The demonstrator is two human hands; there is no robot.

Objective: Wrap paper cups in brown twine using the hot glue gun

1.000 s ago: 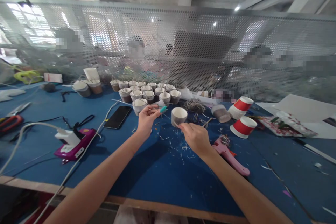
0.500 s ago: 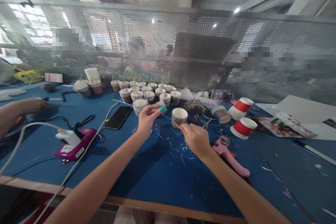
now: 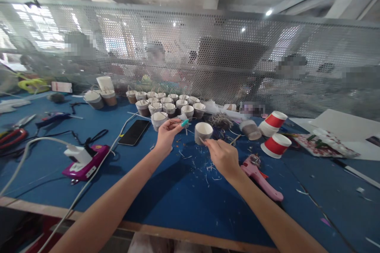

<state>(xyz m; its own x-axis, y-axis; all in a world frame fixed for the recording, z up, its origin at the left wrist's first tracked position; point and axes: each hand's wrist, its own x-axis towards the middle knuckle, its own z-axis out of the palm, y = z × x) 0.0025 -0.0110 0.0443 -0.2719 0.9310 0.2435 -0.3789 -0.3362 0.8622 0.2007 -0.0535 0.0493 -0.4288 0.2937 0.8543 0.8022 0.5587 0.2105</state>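
Observation:
My left hand (image 3: 166, 134) is raised over the blue table (image 3: 184, 201), its fingers pinched on a thin strand; a teal cap (image 3: 185, 123) covers one fingertip. My right hand (image 3: 222, 155) is closed, pinching something thin right beside a small white paper cup (image 3: 203, 132) that stands upright on the table. A strand seems to run between the two hands. Just behind the left hand stands a group of several small cups with handles (image 3: 166, 104). Bits of cut fibre (image 3: 204, 166) lie scattered under my hands.
A pink glue gun (image 3: 261, 178) lies right of my right hand. Two red cups (image 3: 274, 134) and a brown cup (image 3: 250, 128) stand further right. A black phone (image 3: 134, 132), a magenta device with a white plug (image 3: 84, 162), scissors (image 3: 13, 132) and cables lie left. A perforated metal screen (image 3: 208, 55) closes the back.
Another person's arm that reached in at the left edge half a second ago is gone; a blue-handled tool now lies there. My hands have barely moved.

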